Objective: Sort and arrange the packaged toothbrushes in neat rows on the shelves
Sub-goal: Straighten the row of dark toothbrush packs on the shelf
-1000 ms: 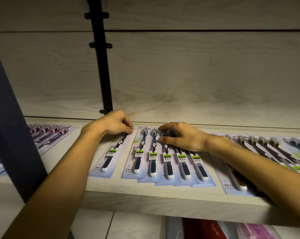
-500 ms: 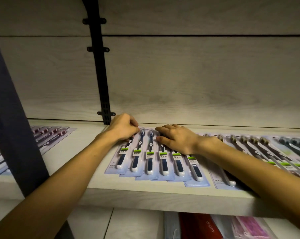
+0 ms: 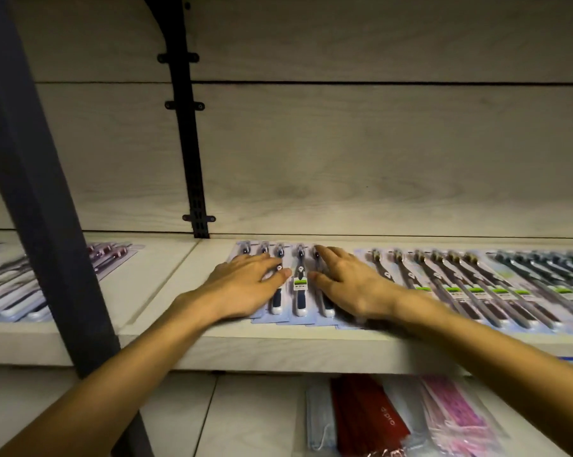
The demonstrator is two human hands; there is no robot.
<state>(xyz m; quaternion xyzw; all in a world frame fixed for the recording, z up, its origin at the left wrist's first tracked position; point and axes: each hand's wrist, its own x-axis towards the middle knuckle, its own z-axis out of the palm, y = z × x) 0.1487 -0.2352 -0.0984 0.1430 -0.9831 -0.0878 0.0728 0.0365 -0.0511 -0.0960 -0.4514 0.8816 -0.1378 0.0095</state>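
Several blue-and-white packaged toothbrushes (image 3: 300, 285) lie side by side in an overlapping row on the pale wooden shelf (image 3: 166, 285). My left hand (image 3: 245, 286) lies flat on the left packs of that row, fingers straight and spread. My right hand (image 3: 347, 285) lies flat on the right packs, fingers stretched toward the brush heads. Two or three packs show between the hands; the ones beneath the palms are hidden. To the right runs a row of brown-handled packs (image 3: 453, 285), then darker packs (image 3: 549, 278).
A dark upright post (image 3: 38, 192) crosses the left foreground, with pink and pale packs (image 3: 110, 258) on the shelf behind it. A black bracket rail (image 3: 189, 153) runs up the back wall. Below the shelf lie red (image 3: 367, 420) and pink (image 3: 456, 420) packages.
The blue packs have been pushed together into a tighter row. Both hands have gone from curled at the packs' far ends to lying flat on top. The view has shifted nearer and to the right.
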